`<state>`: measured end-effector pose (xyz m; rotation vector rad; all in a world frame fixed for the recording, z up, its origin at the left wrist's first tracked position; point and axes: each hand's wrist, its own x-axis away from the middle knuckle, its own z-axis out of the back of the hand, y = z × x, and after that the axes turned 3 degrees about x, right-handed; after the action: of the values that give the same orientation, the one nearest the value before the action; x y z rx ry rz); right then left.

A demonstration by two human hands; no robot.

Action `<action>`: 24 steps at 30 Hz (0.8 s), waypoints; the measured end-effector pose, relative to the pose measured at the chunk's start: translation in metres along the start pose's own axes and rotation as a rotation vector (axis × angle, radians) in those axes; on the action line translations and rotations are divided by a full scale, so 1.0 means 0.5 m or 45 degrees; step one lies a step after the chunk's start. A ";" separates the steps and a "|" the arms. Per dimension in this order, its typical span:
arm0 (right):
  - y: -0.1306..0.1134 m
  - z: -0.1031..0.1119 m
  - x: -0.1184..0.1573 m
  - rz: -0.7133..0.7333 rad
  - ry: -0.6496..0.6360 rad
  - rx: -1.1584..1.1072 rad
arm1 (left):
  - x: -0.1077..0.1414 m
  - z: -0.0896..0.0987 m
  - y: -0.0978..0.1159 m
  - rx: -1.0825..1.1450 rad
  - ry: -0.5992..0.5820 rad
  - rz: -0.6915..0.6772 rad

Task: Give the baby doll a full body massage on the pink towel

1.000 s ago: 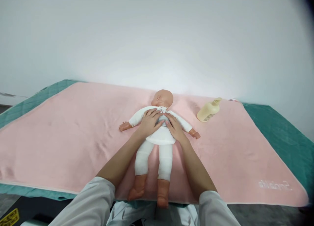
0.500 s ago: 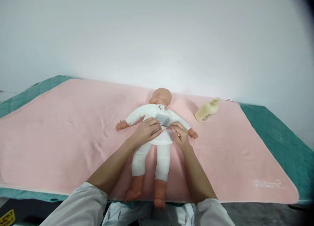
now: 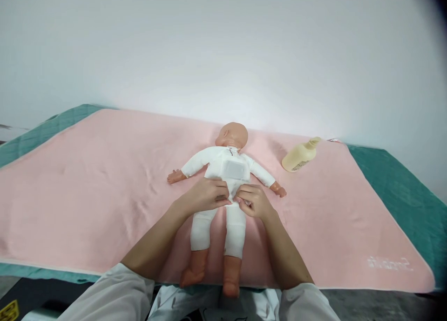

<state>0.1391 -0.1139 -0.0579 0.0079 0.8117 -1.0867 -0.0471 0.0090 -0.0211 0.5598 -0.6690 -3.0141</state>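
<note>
A baby doll (image 3: 213, 165) with a white cloth body lies face down, its head away from me and its feet toward me. Its arms spread out to both sides, and a grey rectangular panel (image 3: 235, 170) shows on its back. At the doll's lower back, my left hand (image 3: 211, 194) has curled fingers pressed together on the white cloth. Just to its right, my right hand (image 3: 254, 200) pinches at the same cloth with thumb and bent fingers. A narrow strip of cloth shows between both hands. The exact fold under the fingertips is partly hidden.
A pale yellow pump bottle (image 3: 299, 157) lies tilted to the right of the doll. Under everything is a pink blanket (image 3: 104, 195) on a green quilted cover (image 3: 407, 186). A white wall (image 3: 223, 51) rises behind the far edge.
Both hands have moved down the doll's back toward its hips, uncovering the grey panel. The view has shifted slightly; the bottle stays in place beside the doll.
</note>
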 end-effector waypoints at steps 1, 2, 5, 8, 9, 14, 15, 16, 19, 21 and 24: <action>0.000 0.000 0.000 -0.024 -0.032 -0.005 | 0.000 -0.001 -0.001 0.026 -0.004 0.022; 0.000 0.001 0.000 -0.047 -0.060 -0.015 | -0.001 -0.004 -0.001 0.047 -0.001 0.040; 0.001 0.002 -0.002 -0.132 -0.118 -0.061 | -0.001 -0.011 -0.004 0.083 0.011 0.060; 0.001 0.002 -0.002 -0.200 -0.137 -0.091 | -0.001 -0.015 -0.007 0.110 0.012 0.054; 0.001 0.001 -0.003 -0.203 -0.128 -0.099 | -0.001 -0.014 -0.008 0.122 0.011 0.052; 0.003 -0.009 -0.001 -0.172 0.123 -0.242 | 0.000 0.000 -0.013 0.174 0.081 0.010; 0.003 -0.011 0.000 -0.182 0.189 -0.273 | 0.001 0.003 -0.014 0.178 0.123 -0.007; 0.002 -0.013 0.000 -0.193 0.248 -0.287 | 0.001 0.005 -0.016 0.178 0.164 -0.021; 0.001 -0.014 -0.002 -0.191 0.339 -0.217 | 0.000 0.007 -0.022 0.172 0.234 -0.040; 0.002 -0.012 -0.004 -0.187 0.315 -0.118 | 0.000 0.007 -0.025 0.177 0.231 -0.039; 0.006 -0.010 -0.006 -0.202 0.209 -0.032 | -0.002 0.004 -0.029 0.205 0.190 -0.026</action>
<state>0.1379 -0.1083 -0.0608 0.0120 0.9864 -1.2375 -0.0460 0.0228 -0.0250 0.7926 -0.9058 -2.9160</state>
